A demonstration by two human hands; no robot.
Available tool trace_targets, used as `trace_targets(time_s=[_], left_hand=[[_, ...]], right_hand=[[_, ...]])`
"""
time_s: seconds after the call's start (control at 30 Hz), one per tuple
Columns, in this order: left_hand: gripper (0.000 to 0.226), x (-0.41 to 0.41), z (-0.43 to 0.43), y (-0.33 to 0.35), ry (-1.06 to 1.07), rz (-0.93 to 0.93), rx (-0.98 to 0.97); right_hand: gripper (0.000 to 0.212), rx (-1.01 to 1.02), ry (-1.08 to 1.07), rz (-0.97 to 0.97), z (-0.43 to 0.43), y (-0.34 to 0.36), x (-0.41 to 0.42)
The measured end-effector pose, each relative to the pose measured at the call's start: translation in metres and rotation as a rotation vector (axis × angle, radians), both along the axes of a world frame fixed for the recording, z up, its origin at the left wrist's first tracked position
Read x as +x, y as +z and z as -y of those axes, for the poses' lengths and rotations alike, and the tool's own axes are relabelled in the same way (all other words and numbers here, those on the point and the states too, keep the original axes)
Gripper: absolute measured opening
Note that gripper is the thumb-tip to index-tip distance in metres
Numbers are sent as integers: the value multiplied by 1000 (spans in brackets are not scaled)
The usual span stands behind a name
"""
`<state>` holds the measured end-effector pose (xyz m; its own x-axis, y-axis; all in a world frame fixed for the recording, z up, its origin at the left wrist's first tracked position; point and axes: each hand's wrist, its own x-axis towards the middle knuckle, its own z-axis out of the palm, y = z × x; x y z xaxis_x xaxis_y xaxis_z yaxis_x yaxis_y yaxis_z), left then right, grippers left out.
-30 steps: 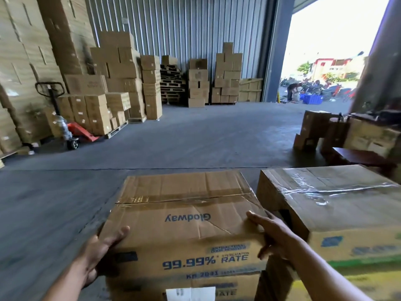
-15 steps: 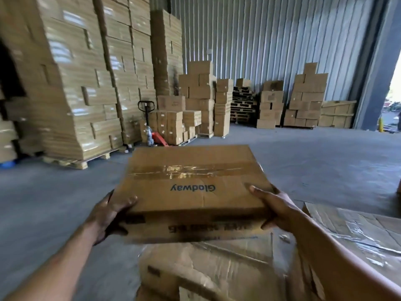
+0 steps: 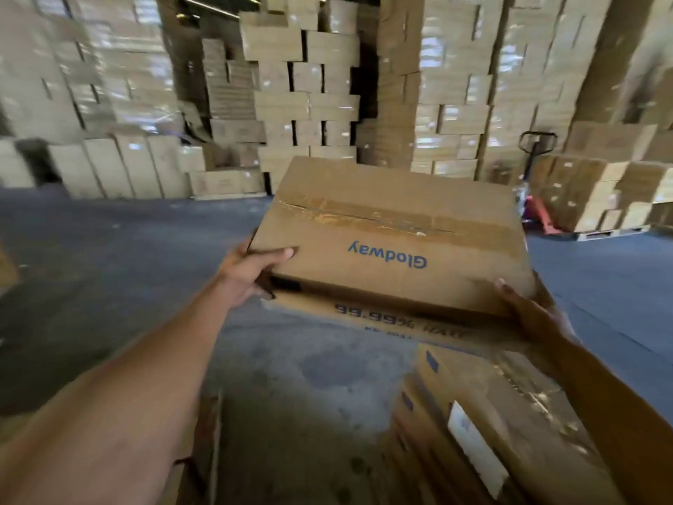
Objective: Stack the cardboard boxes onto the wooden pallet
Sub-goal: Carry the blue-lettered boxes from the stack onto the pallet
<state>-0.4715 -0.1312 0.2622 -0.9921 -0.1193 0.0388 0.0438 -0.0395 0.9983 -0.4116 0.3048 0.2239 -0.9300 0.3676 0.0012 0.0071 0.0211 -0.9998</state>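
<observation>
I carry a brown cardboard box (image 3: 397,246) with blue "Glodway" print and a taped seam, held in the air in front of me, tilted. My left hand (image 3: 251,273) grips its near left corner, thumb on top. My right hand (image 3: 524,311) grips the near right corner from below and the side. Beneath it, at the lower right, lies another cardboard box (image 3: 484,424) with a white label. No wooden pallet under my hands is visible.
Tall stacks of cardboard boxes (image 3: 306,96) fill the back of the warehouse. A pallet jack (image 3: 533,184) with a red base stands at the right beside a low pallet of boxes (image 3: 604,195). Grey concrete floor (image 3: 109,256) stretches left and ahead.
I have turned left with the box; the view swung from the open door and metal wall to the tall stacks. The box is lifted clear of the pile it rested on.
</observation>
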Motion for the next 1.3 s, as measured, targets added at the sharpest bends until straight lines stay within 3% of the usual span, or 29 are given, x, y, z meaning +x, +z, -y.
trace_targets(time_s=[0.07,0.2,0.43,0.6,0.77,0.9,1.3], left_hand=[[67,32,39,-1,96,27,30],[72,89,109,-5,227,42,13],[104,163,239,-23,431,104,45],[96,213,355,-50,471,116,7],[94,251,474,-83,445,167,-9],[112,262,542,-104,413,202,4],[105,215,649,-155,536,241,3]], right_hand=[[99,18,54,7,39,-9,-10],[99,63,236,-24,117,-21,-19],[65,-65,470,14,266,-38,-14],[46,-68,506,50,385,-69,14],[51,-107,443,45,503,-100,58],[57,-71,432,86,561,-104,84],[70,-114,538,180,684,-140,12]])
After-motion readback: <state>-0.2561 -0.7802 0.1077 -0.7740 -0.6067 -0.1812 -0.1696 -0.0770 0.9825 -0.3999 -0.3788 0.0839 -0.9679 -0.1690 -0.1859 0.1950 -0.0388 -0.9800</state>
